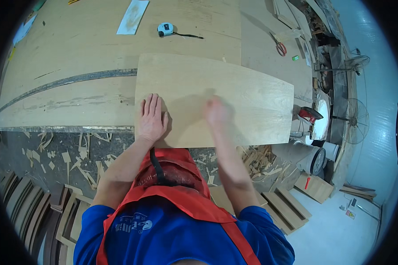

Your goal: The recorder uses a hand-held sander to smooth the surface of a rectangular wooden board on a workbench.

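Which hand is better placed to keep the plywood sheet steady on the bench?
Left, probably. The left hand lies flat on the plywood sheet near its edge; the right hand is blurred, apparently moving.

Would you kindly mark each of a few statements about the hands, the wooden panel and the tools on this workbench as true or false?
1. The left hand lies flat, palm down, on the plywood panel. True.
2. The right hand is sharp and clearly gripping a hammer. False: it is blurred over the panel, and no tool can be made out in it.
3. A blue tape measure lies on the workbench beyond the panel. True.
4. The red-handled scissors rest on top of the panel. False: they lie on the bench, off past its far right corner.
5. The person wears a red apron over a blue shirt. True.
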`<state>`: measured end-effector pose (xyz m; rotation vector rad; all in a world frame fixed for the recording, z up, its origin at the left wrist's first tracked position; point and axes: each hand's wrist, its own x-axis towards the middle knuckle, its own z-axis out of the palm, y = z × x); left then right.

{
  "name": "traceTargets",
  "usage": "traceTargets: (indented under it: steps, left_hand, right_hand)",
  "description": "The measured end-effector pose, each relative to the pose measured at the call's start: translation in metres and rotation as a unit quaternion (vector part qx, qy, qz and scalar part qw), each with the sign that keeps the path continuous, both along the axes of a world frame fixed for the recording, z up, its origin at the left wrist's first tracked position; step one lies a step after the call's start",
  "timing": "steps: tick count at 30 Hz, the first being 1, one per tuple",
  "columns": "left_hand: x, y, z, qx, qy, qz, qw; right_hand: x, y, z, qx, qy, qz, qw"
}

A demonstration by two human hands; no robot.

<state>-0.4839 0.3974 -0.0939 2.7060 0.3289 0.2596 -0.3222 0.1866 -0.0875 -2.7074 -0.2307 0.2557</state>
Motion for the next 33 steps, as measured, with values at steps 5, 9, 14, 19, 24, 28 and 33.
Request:
traceTargets:
  steps: [5,9,14,19,24,28,33]
  left_hand:
    - [-0.013,0.033,-0.014,-0.126,-0.102,-0.019,0.987]
    - [-0.064,0.139,-0.025,-0.032,-0.091,0.138,0.986]
    - [-0.105,0.224,-0.050,0.005,-0.014,0.277,0.961]
    - [-0.109,0.232,-0.048,0.051,0.021,0.253,0.966]
    - [-0.099,0.227,-0.034,0.033,0.053,0.245,0.968]
    - [-0.104,0.227,-0.037,0.027,0.087,0.259,0.962]
    - [-0.109,0.228,-0.040,0.029,0.079,0.262,0.961]
  right_hand:
    - [-0.030,0.072,0.014,-0.068,0.051,0.127,0.988]
    - [-0.003,0.012,0.003,-0.039,0.006,0.063,0.997]
    - [-0.048,0.095,-0.034,-0.075,0.002,0.077,0.994]
    - [-0.053,0.126,0.009,-0.054,0.029,0.171,0.983]
    - [-0.026,0.060,-0.017,0.066,0.041,-0.028,0.997]
    - [-0.079,0.173,0.004,-0.020,0.014,0.133,0.991]
    - [-0.047,0.129,0.005,-0.026,0.023,0.142,0.989]
